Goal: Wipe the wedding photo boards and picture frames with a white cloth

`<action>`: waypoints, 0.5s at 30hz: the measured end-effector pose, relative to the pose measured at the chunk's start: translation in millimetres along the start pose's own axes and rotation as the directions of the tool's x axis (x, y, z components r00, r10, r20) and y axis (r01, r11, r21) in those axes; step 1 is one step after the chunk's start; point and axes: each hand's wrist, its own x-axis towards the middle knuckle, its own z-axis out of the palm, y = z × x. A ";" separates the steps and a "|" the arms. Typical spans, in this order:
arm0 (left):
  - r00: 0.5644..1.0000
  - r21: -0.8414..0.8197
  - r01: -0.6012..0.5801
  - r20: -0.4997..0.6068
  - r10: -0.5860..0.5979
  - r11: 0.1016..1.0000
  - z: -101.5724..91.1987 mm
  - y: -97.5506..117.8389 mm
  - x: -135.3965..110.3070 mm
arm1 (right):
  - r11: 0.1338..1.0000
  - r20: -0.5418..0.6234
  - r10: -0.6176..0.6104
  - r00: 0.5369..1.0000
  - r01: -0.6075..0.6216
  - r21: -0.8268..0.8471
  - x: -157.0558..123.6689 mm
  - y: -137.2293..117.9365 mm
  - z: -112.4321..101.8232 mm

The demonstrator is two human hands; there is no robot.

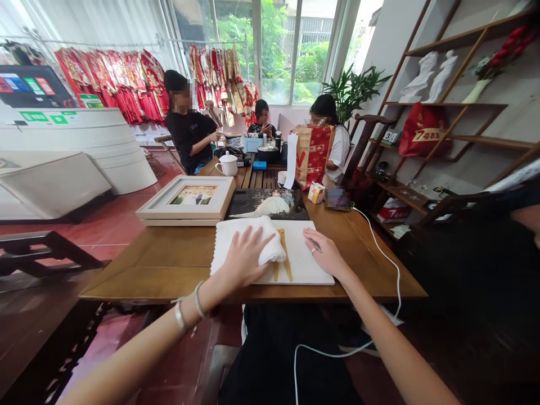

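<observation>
My left hand (243, 253) lies spread on a bunched white cloth (270, 242), its fingers apart and pressing down on it. Under the cloth is a flat white board (310, 270) at the table's near edge. A gold-coloured piece with two narrow legs (286, 256) rests on the board, its left part covered by the cloth. At the board's right edge, my right hand (324, 251) rests with its fingers stretched out over the surface, a ring on one finger. Just beyond the board lies a dark photo panel (274, 204) showing a white gown.
A pale framed photo (185, 199) lies at left on the wooden table (169, 264). Farther back stand a white lidded cup (228, 164), a red-and-tan paper bag (315, 157) and a small carton (316, 193). A white cable (394, 261) hangs over the right edge. Three people sit beyond.
</observation>
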 end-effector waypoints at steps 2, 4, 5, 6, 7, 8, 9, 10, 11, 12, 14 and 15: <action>1.000 0.012 0.013 -0.017 -0.013 1.000 3.3 -6.0 23.1 | 1.000 -0.005 -0.005 1.000 0.005 0.003 -0.1 0.4 0.2; 0.998 0.013 0.043 -0.049 -0.042 0.999 7.9 -12.1 40.5 | 1.000 -0.010 -0.005 1.000 0.005 0.005 -0.1 0.6 0.4; 0.996 0.009 0.058 -0.064 -0.057 0.998 10.0 -14.8 46.0 | 1.000 -0.013 -0.003 1.000 0.003 0.005 -0.1 0.7 0.3; 0.995 0.003 0.070 -0.078 -0.069 0.998 11.7 -16.9 49.2 | 1.000 -0.015 -0.001 1.000 0.001 0.004 -0.1 0.7 0.1; 0.993 -0.003 0.078 -0.088 -0.078 0.997 12.8 -18.2 49.9 | 1.000 -0.014 0.002 1.000 -0.002 0.004 -0.1 0.7 -0.3; 0.992 -0.011 0.082 -0.093 -0.083 0.997 13.1 -18.6 48.2 | 1.000 -0.009 0.003 1.000 -0.003 0.006 -0.1 0.7 -0.8; 0.992 -0.018 0.084 -0.092 -0.085 0.996 12.6 -17.8 44.1 | 1.000 -0.002 0.005 1.000 -0.005 0.008 -0.2 0.7 -1.4; 0.993 -0.027 0.080 -0.089 -0.082 0.996 11.4 -15.6 37.8 | 1.000 0.004 0.007 1.000 -0.007 0.012 -0.4 0.7 -2.0; 0.993 -0.038 0.075 -0.086 -0.078 0.996 10.0 -12.2 29.6 | 1.000 0.008 0.009 1.000 -0.010 0.016 -0.5 0.9 -2.5; 0.994 -0.051 0.066 -0.082 -0.070 0.997 8.5 -7.6 19.8 | 1.000 0.007 0.012 1.000 -0.013 0.022 -0.8 1.0 -2.7; 0.996 -0.077 0.041 -0.079 -0.047 0.996 6.6 4.3 -2.7 | 0.999 -0.006 0.018 1.000 -0.018 0.032 -1.2 1.4 -2.4; 0.996 -0.088 0.028 -0.079 -0.035 0.996 6.5 10.9 -14.6 | 0.999 -0.014 0.020 1.000 -0.020 0.037 -1.4 1.6 -1.8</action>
